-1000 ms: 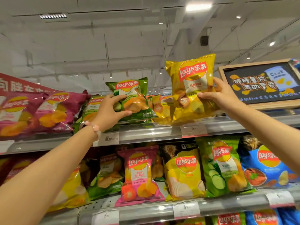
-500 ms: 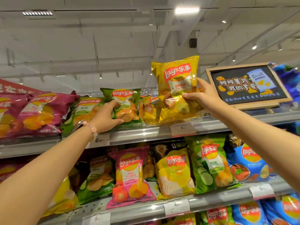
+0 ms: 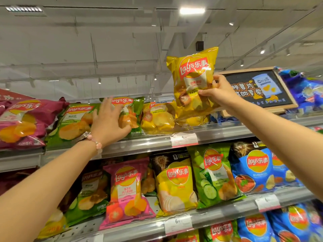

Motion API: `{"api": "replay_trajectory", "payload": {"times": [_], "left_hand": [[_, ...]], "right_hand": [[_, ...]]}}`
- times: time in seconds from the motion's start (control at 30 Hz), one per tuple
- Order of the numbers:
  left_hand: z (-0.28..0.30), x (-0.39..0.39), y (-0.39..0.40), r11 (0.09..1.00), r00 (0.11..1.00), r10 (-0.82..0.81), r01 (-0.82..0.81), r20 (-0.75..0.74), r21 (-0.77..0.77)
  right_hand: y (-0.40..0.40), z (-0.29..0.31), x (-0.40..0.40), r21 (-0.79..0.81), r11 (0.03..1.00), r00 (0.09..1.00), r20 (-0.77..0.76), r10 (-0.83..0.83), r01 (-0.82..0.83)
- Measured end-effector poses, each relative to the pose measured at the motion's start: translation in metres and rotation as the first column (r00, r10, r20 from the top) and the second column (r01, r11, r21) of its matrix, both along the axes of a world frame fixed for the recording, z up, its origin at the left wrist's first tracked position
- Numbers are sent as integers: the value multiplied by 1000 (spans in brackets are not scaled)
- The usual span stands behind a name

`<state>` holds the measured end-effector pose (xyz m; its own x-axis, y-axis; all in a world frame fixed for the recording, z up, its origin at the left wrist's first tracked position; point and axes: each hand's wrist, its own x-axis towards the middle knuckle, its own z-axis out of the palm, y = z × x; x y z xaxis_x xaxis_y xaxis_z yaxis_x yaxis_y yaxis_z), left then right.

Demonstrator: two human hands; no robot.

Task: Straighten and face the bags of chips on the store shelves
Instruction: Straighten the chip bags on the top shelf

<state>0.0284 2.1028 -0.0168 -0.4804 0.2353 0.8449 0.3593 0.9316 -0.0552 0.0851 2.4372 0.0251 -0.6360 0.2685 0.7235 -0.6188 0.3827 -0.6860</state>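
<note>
A yellow Lay's chip bag (image 3: 193,82) is upright, right of centre in the frame, lifted above the top shelf (image 3: 152,143) with its front facing out. The right hand (image 3: 221,94) pinches its right edge, grip closed on the bag. At centre left, the left hand (image 3: 109,123) rests spread open on a green Lay's bag (image 3: 130,116) standing on that shelf, beside another yellow bag (image 3: 158,117).

The right hand (image 3: 221,95) has lifted the yellow bag (image 3: 193,81) higher off the top shelf (image 3: 227,131), while the left hand (image 3: 108,121) has opened.
</note>
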Motion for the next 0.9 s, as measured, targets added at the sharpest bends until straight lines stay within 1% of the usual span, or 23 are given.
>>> {"api": "replay_trajectory", "payload": {"times": [0.07, 0.13, 0.17, 0.23, 0.33, 0.4, 0.53, 0.67, 0.73, 0.77, 0.83, 0.87, 0.9], "left_hand": [[-6, 2, 19, 988, 996, -71, 64, -50, -137], [-12, 3, 37, 954, 992, -123, 118, -2, -275], [-14, 2, 44, 938, 993, -118, 121, 31, -325], [-16, -4, 55, 916, 996, -59, 79, 64, -393], [-16, -14, 58, 896, 998, 41, -15, 49, -444], [-18, -20, 57, 895, 998, 41, -15, 49, -446], [-26, -25, 52, 897, 1000, 15, -1, 27, -441], [-32, -27, 50, 903, 999, -31, 21, -16, -430], [-33, -27, 50, 904, 999, -49, 39, -12, -426], [-33, -28, 50, 905, 998, -55, 46, -10, -422], [-34, -29, 49, 909, 998, -67, 56, -13, -413], [-34, -29, 49, 909, 998, -67, 54, -17, -413], [-34, -29, 48, 909, 998, -66, 52, -21, -414]], "right_hand": [[6, 1, -5, 19, 999, 998, 46, -48, 48], [10, -1, -11, 44, 995, 993, 68, -94, 91], [11, -3, -14, 48, 994, 993, 73, -98, 95], [12, -8, -21, 36, 997, 994, 88, -69, 66], [11, -13, -31, 25, 999, 994, 100, -35, 32], [10, -15, -38, 42, 998, 994, 98, -47, 43], [9, -23, -52, 135, 983, 985, 106, -139, 125], [5, -33, -63, 233, 943, 968, 20, -250, 238], [3, -39, -66, 269, 910, 949, -62, -310, 315], [1, -42, -66, 287, 871, 917, -130, -376, 398], [-1, -49, -64, 314, 766, 826, -281, -489, 561], [-3, -53, -62, 332, 737, 805, -329, -494, 588], [-5, -58, -60, 365, 726, 808, -350, -474, 584]]}}
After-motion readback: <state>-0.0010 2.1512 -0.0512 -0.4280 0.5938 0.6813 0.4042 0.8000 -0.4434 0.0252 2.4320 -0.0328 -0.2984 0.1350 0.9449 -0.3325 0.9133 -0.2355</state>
